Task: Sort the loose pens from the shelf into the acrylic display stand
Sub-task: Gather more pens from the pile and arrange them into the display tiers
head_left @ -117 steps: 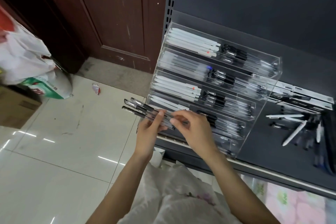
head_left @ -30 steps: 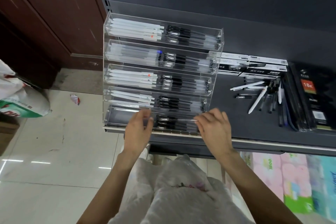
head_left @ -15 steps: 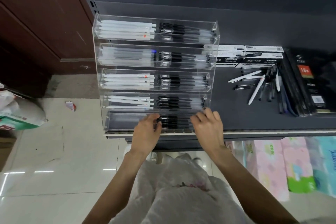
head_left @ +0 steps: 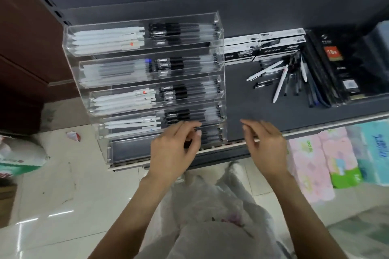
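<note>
1. The acrylic display stand [head_left: 220,90], a clear stepped rack of five trays, sits at the shelf's [head_left: 252,115] front left corner; white pens fill the left halves of several tiers, black-capped clear pens the right, all lying with their long axes along the shelf's front edge.
2. The left hand [head_left: 172,153] reaches into the lowest tray, its fingers [head_left: 189,127] curled around dark pens [head_left: 210,135] lying there; motion blur hides whether they truly pinch one.
3. The right hand [head_left: 265,143] hovers over the shelf's front edge just right of the stand, fingers loosely bent and apart, holding nothing.
4. Loose pens [head_left: 281,82], white and dark, lie scattered towards the shelf's back right, mostly pointing front to back, beside boxed stock [head_left: 273,42].
</note>
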Tool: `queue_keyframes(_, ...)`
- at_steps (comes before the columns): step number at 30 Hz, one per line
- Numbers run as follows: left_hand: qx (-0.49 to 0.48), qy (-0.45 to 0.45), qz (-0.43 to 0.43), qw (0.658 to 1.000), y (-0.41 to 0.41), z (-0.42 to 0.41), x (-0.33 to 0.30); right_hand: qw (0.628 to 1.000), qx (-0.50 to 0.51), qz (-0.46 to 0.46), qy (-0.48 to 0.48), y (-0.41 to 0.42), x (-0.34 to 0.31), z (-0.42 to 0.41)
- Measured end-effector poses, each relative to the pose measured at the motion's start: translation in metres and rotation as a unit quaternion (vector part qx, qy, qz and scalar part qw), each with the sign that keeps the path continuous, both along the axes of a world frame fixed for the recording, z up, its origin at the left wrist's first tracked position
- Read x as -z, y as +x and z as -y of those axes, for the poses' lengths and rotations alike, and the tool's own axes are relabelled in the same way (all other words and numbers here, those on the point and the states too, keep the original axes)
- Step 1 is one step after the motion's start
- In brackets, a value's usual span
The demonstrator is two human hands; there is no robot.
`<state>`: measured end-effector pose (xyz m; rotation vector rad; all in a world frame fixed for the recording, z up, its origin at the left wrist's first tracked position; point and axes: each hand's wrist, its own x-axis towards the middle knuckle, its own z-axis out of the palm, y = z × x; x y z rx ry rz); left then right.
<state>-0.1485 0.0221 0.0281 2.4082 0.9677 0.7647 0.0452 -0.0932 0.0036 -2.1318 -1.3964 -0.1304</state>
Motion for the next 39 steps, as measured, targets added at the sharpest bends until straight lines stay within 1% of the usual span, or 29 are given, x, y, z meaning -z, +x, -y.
queue_keyframes(2, 0.053, 0.043, 0.090, 0.994, 0.032, 0.008, -0.006, 0.997, 0.054, -0.051, 0.004, 0.029, -0.003, 0.013)
queue_keyframes(3, 0.074, 0.054, 0.119, 0.989, 0.051, 0.012, -0.009, 0.996, 0.072, -0.057, 0.004, 0.046, -0.003, 0.018)
queue_keyframes(5, 0.104, 0.065, 0.138, 0.983, 0.093, 0.020, -0.012, 0.995, 0.089, -0.053, -0.005, 0.084, 0.001, 0.026)
queue_keyframes(6, 0.110, 0.071, 0.129, 0.983, 0.116, 0.022, -0.011, 0.994, 0.094, -0.054, -0.010, 0.103, 0.005, 0.029)
queue_keyframes(7, 0.110, 0.074, 0.108, 0.985, 0.139, 0.020, -0.008, 0.993, 0.098, -0.058, -0.018, 0.123, 0.009, 0.031)
queue_keyframes(9, 0.088, 0.064, 0.025, 0.994, 0.185, 0.009, 0.003, 0.993, 0.093, -0.056, -0.044, 0.157, 0.017, 0.033)
queue_keyframes(11, 0.050, 0.040, -0.073, 0.995, 0.225, -0.011, 0.018, 0.994, 0.061, -0.042, -0.078, 0.186, 0.025, 0.031)
queue_keyframes(12, 0.027, 0.033, -0.105, 0.994, 0.243, -0.023, 0.025, 0.994, 0.040, -0.033, -0.098, 0.199, 0.029, 0.029)
queue_keyframes(16, -0.057, 0.040, -0.179, 0.981, 0.295, -0.062, 0.038, 0.984, -0.024, 0.021, -0.178, 0.234, 0.045, 0.016)
queue_keyframes(18, -0.083, 0.043, -0.219, 0.971, 0.309, -0.070, 0.042, 0.979, -0.055, 0.025, -0.197, 0.240, 0.050, 0.010)
queue_keyframes(21, -0.084, 0.063, -0.239, 0.965, 0.318, -0.066, 0.052, 0.973, -0.093, -0.004, -0.212, 0.244, 0.053, 0.000)
queue_keyframes(24, -0.075, 0.097, -0.222, 0.967, 0.319, -0.053, 0.061, 0.971, -0.112, -0.019, -0.212, 0.248, 0.054, -0.006)
queue_keyframes(29, -0.052, 0.133, -0.196, 0.970, 0.320, -0.045, 0.069, 0.965, -0.142, -0.003, -0.221, 0.252, 0.058, -0.016)
queue_keyframes(35, -0.031, 0.099, -0.202, 0.974, 0.320, -0.061, 0.070, 0.959, -0.161, 0.009, -0.234, 0.256, 0.057, -0.030)
queue_keyframes(39, -0.015, 0.111, -0.167, 0.980, 0.318, -0.061, 0.074, 0.955, -0.169, 0.008, -0.243, 0.255, 0.056, -0.035)
